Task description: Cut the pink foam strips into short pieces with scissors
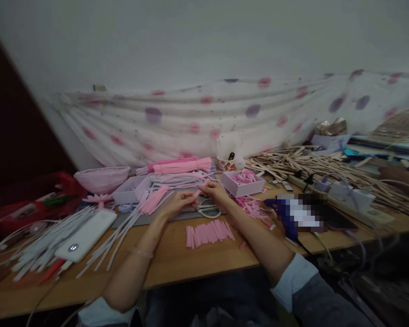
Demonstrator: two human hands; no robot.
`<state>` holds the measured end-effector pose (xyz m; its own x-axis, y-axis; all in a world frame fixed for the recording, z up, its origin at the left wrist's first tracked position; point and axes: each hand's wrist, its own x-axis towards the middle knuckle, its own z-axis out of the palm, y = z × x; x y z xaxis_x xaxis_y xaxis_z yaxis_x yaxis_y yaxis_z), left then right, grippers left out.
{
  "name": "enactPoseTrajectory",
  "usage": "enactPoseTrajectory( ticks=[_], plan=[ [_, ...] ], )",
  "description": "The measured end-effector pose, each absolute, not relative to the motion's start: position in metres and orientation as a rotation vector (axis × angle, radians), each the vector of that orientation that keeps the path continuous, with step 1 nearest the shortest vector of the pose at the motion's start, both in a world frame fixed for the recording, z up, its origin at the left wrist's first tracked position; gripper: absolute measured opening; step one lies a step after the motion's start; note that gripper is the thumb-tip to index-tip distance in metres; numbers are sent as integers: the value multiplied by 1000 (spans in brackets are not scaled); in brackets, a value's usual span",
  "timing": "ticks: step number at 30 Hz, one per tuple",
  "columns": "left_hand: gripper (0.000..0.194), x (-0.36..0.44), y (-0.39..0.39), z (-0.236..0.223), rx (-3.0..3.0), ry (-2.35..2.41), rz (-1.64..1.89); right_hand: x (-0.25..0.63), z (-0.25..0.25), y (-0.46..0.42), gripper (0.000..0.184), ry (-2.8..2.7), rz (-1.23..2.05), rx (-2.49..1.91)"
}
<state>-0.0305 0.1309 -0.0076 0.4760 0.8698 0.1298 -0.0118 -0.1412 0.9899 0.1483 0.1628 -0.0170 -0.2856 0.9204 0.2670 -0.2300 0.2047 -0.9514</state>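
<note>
Above the desk's middle, my left hand and my right hand are close together, fingertips pinched. Between them is a short pink strip, which looks like a piece of pipe cleaner; both hands appear to grip it. Scissors with white handles lie just under my right hand on a grey mat. Nearer to me, short pink pieces are laid side by side in a row. A bundle of longer pink strips lies left of my left hand.
A white box of pink bits stands behind loose pink pieces. Another box, a pink bowl, a white power bank and pale strips occupy the left. Rightward are a purple tool, cables and wooden sticks.
</note>
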Motion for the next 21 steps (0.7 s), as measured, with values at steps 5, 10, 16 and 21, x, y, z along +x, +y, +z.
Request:
enactPoseTrajectory(
  ticks=[5, 10, 16, 21],
  plan=[
    [53, -28, 132, -5, 1495, 897, 1183, 150, -16, 164, 36, -1255, 1358, -744],
    [38, -20, 131, -7, 1605, 1114, 1365, 149, -19, 166, 37, -1256, 1350, -731],
    [17, -19, 127, -9, 1917, 1186, 1379, 148, -15, 163, 36, -1240, 1344, -748],
    [17, -17, 125, -9, 2054, 1130, 1257, 147, -13, 159, 37, -1266, 1335, -758]
  ],
)
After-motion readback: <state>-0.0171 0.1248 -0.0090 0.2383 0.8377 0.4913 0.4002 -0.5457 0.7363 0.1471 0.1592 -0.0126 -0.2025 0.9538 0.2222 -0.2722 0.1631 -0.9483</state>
